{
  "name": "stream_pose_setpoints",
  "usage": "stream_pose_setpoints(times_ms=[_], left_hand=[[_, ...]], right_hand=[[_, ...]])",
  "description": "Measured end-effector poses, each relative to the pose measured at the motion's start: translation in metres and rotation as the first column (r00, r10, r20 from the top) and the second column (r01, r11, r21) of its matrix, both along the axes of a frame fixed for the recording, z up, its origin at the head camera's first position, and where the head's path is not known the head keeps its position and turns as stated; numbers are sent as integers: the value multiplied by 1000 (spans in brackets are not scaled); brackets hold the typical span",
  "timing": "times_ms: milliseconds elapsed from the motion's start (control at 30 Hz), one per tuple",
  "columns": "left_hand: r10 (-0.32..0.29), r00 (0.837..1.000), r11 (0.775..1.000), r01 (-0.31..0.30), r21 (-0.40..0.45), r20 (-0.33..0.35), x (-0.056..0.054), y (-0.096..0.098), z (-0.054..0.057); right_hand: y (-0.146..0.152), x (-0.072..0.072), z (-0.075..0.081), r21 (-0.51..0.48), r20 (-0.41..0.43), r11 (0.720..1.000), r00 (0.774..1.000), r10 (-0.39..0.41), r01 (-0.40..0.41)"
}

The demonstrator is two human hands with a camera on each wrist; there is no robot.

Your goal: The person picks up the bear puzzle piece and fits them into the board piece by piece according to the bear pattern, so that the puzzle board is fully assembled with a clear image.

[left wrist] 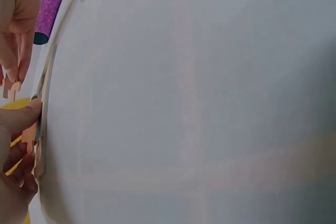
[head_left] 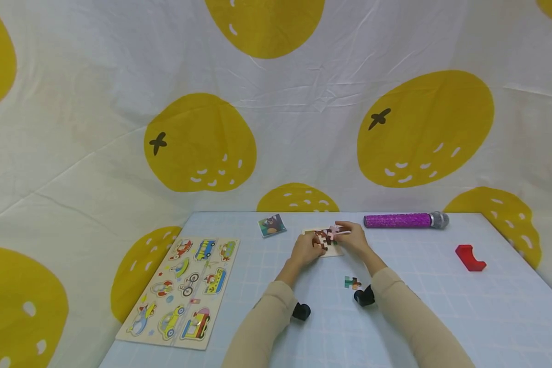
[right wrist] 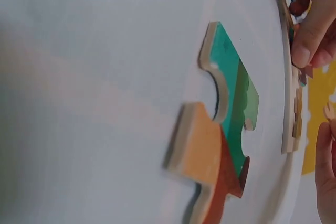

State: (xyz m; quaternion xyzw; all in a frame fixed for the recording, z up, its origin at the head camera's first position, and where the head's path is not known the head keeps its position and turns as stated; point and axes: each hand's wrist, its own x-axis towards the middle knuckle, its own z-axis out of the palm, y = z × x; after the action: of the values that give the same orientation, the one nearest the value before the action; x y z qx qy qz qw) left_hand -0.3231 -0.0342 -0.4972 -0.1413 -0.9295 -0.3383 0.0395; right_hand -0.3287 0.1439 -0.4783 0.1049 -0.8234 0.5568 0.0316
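Note:
A small wooden jigsaw board [head_left: 334, 250] with brown and pinkish pieces lies flat at the back middle of the table. My left hand [head_left: 307, 249] is at its left side, thumb and fingers pinching a puzzle piece [left wrist: 30, 136] low over the board. Above the board's right side, my right hand [head_left: 352, 237] holds another puzzle piece [head_left: 334, 229] between thumb and fingertips; in the left wrist view this right hand [left wrist: 21, 22] hangs above the left one. Nearer my right forearm, green and orange puzzle pieces [right wrist: 231, 93] lie on the table.
A wooden peg board [head_left: 172, 276] with vehicle pictures lies at the left. A small picture card [head_left: 272, 225] is behind the left hand. A glittery purple microphone [head_left: 397, 221] lies at the back right, with a red curved block [head_left: 470, 258] nearer. A fruit-printed cloth hangs behind the table.

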Motion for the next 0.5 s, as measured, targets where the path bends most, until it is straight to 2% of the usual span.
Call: stream_pose_setpoints(times_ms=[133, 300, 433, 500], left_hand=[[-21, 1000, 995, 22, 96, -11, 2, -3, -4], [-28, 1000, 988, 30, 151, -14, 2, -6, -6], [-8, 999, 990, 15, 140, -52, 4, -6, -9], [-1, 997, 995, 9, 100, -80, 6, -6, -9]], right_hand=[[-2, -2, 0, 17, 24, 1000, 1000, -7, 6], [-6, -5, -2, 35, 35, 999, 999, -25, 24], [-8, -5, -3, 44, 59, 999, 998, -26, 23], [-9, -5, -3, 48, 57, 999, 998, -21, 19]])
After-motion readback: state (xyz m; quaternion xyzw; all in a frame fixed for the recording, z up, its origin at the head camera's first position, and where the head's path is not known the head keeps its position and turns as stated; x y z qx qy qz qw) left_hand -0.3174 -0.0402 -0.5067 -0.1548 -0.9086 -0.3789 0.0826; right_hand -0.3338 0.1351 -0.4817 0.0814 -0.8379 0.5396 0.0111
